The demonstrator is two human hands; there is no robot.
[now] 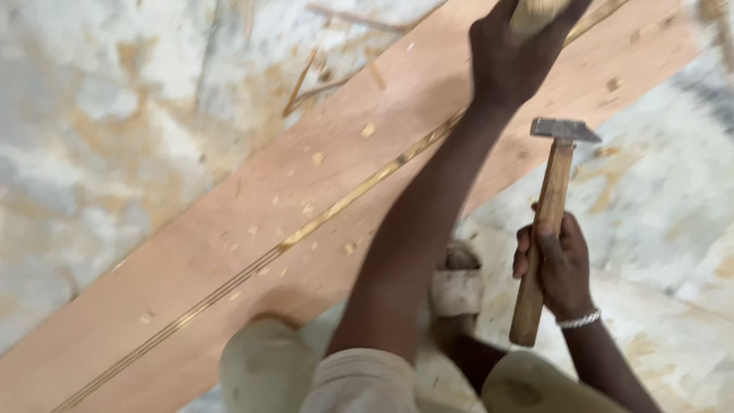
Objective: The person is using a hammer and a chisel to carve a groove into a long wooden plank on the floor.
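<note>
A long reddish plank (252, 206) lies slantwise over a pale, mottled stone floor (99, 115), running from the lower left corner up to the upper right. A narrow groove (336, 205) with a pale yellow edge runs along the plank's length, roughly down its middle. Small wood chips (368, 131) are scattered over the plank on both sides of the groove, and a few long splinters (302, 84) lie at the plank's upper edge, partly on the floor. At the plank's near edge the person's knees, in light cloth, press against or rest just beside the board, and a foot in a worn sandal (457, 284) sits on the floor just off that edge.

The left forearm stretches from the bottom of the view across the plank, hiding a stretch of the groove. The left hand (514, 53) is over the plank's far part, fingers wrapped tightly round a pale wooden handle (535, 14); the rest of that tool is cut off by the top of the view, so its kind cannot be told.

The right hand (556, 264), a beaded bracelet at its wrist, is off the plank's near edge, above the floor. It is closed firmly round the lower half of a hammer (552, 222), whose wooden shaft stands nearly upright with the steel head uppermost, just clear of the plank.
</note>
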